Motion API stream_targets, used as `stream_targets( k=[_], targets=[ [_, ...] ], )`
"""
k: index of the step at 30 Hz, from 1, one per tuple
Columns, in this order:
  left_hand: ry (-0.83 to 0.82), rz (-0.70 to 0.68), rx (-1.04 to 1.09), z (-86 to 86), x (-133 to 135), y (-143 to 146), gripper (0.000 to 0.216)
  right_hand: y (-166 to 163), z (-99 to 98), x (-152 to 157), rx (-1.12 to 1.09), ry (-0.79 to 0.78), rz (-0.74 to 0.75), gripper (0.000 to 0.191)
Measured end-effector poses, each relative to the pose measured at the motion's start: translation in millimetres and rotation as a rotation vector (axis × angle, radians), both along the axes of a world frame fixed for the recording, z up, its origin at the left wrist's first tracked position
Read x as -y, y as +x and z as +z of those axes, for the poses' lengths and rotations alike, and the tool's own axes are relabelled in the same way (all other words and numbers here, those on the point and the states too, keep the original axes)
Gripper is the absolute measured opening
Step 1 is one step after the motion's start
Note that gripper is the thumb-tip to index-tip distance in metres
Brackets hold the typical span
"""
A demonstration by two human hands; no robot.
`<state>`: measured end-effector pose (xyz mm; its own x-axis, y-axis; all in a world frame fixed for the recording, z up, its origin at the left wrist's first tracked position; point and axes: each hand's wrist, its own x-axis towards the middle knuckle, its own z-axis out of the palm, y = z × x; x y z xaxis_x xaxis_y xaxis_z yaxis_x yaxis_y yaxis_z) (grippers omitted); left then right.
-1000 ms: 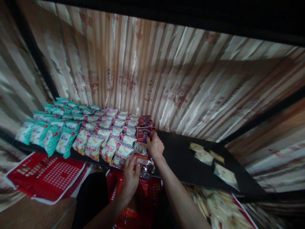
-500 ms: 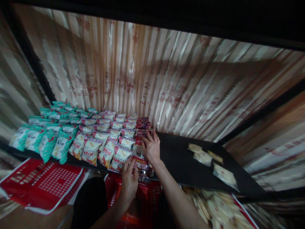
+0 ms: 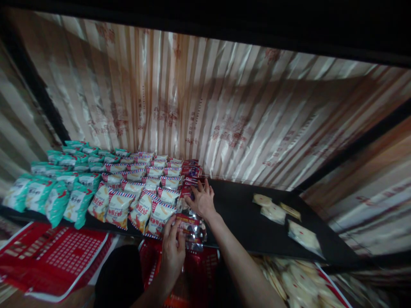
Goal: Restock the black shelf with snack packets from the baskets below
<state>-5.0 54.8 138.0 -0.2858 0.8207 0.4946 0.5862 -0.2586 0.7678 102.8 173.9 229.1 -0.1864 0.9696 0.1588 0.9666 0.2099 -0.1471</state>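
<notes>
A row of dark red snack packets [image 3: 192, 172] runs from the back of the black shelf to its front edge. At the near end, my left hand [image 3: 173, 244] has its fingers closed on the left edge of a dark red packet [image 3: 189, 224] with a clear, shiny lower part. My right hand [image 3: 203, 200] lies over the packets behind it, fingers spread and touching them. Its palm hides part of the row. White snack bags [image 3: 157, 216] with striped tops stand directly left of the row.
Teal snack bags [image 3: 78, 203] fill the shelf's left end. Round pale packaged items [image 3: 272, 212] lie on the right of the black shelf [image 3: 237, 214]. Below are a red basket [image 3: 69, 252] and a heap of pale packs [image 3: 298, 278]. A striped curtain [image 3: 224, 107] hangs behind.
The near packet's front has come up slightly by my left hand. My right hand's fingers have spread wider over the row. The view has shifted a little.
</notes>
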Motion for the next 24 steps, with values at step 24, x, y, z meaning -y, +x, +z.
stream_targets(
  k=[24],
  targets=[
    [0.186,-0.058,-0.56,13.9,-12,5,0.043,1,5.9,-12,-0.025,-0.05,0.04,0.051]
  ],
)
